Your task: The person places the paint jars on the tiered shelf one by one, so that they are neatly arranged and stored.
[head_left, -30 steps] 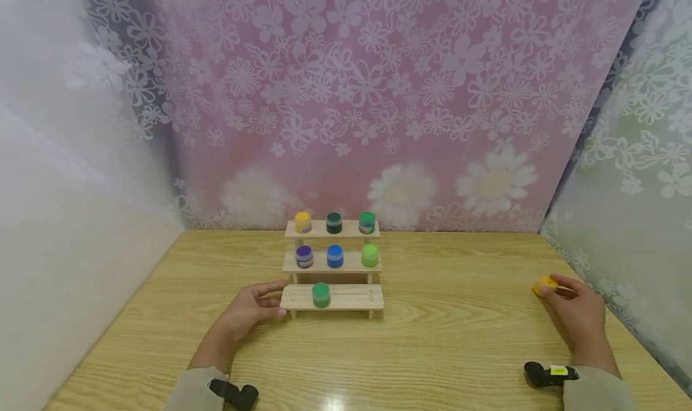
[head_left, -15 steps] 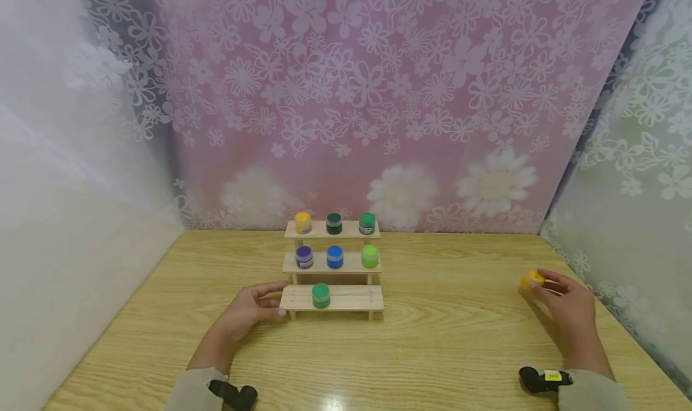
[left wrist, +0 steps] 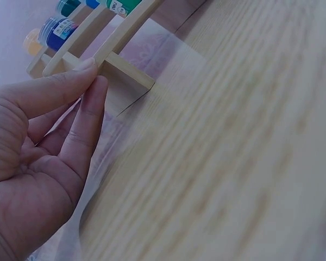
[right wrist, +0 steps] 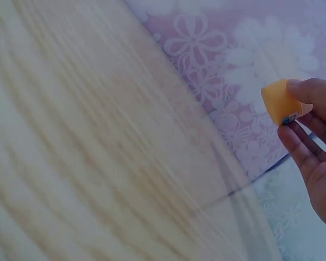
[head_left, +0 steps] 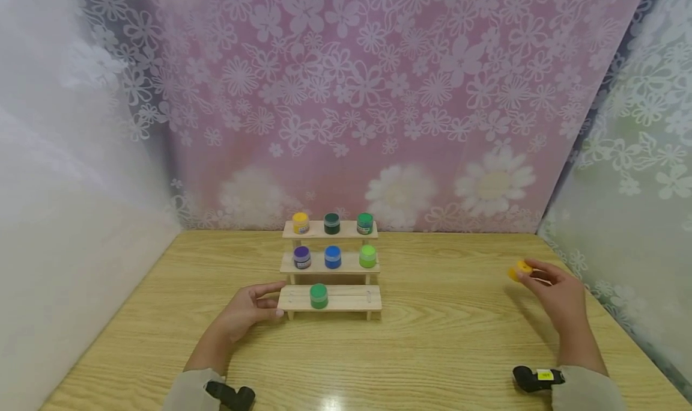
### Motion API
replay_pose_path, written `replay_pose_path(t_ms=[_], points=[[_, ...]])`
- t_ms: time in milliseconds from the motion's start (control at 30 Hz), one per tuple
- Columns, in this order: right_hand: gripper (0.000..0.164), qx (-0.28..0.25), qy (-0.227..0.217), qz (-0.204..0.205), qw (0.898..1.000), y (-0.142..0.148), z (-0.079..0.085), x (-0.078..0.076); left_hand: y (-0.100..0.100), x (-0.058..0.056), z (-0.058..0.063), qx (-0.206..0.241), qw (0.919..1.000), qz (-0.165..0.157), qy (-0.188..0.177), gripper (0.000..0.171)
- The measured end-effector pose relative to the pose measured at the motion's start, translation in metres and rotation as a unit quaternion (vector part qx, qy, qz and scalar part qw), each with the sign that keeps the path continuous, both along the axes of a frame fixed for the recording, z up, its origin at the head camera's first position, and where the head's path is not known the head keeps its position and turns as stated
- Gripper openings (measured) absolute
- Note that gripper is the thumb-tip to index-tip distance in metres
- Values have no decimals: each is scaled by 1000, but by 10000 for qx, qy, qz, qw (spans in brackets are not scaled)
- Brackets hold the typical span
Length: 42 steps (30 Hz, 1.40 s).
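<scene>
A three-tier wooden display rack (head_left: 351,303) stands on the table, and my left hand (head_left: 245,312) pinches the left end of its lowest shelf between thumb and fingers (left wrist: 84,117). Over the right side of the table, my right hand (head_left: 559,291) holds a small yellow-orange paint jar (head_left: 520,271) by thumb and fingertips; part of a label shows on the jar (right wrist: 282,102) in the right wrist view. One green paint jar (head_left: 319,296) sits left of centre on the lowest shelf.
The middle shelf bears purple (head_left: 302,257), blue (head_left: 332,257) and light green (head_left: 367,256) jars. On the top shelf are yellow (head_left: 300,223), dark green (head_left: 332,223) and green (head_left: 364,223) ones. Flowered curtain (head_left: 346,98) closes off the back of the wooden table (head_left: 432,339).
My right hand has moved left and away from me, lifting the yellow-orange jar off to the side of where it was. The left hand keeps its grip on the rack.
</scene>
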State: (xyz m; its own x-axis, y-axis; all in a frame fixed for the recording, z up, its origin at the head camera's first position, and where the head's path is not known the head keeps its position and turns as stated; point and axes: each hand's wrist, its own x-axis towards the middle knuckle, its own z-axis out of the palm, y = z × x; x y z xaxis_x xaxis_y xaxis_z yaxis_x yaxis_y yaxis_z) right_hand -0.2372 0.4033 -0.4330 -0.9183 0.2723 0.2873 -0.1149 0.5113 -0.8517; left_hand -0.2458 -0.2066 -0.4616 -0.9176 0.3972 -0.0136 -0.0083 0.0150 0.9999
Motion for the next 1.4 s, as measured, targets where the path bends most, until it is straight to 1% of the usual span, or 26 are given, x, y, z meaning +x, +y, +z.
replay_pose_path(t_ms=[367,533,700,967,1200,1400], points=[[50,22,103,309,9995,-20,19,2,1,-2,0,-48,10000,43,9,69],[46,55,311,477,9984,-29,26,2,1,-3,1,-52,10000,50,-5,68],[43,175,541,734,9957,-38,29,-1,1,-2,0,-61,10000,74,-6,69],[43,327,567,1017,9927,-53,34,-1,1,-1,-1,-21,10000,76,-3,69],[40,273,694,1190,9901,-61,37,0,0,-2,-2,-31,9999,96,-2,69],[40,345,777,1454,9857,-70,40,0,-1,-2,-3,8,10000,27,20,70]])
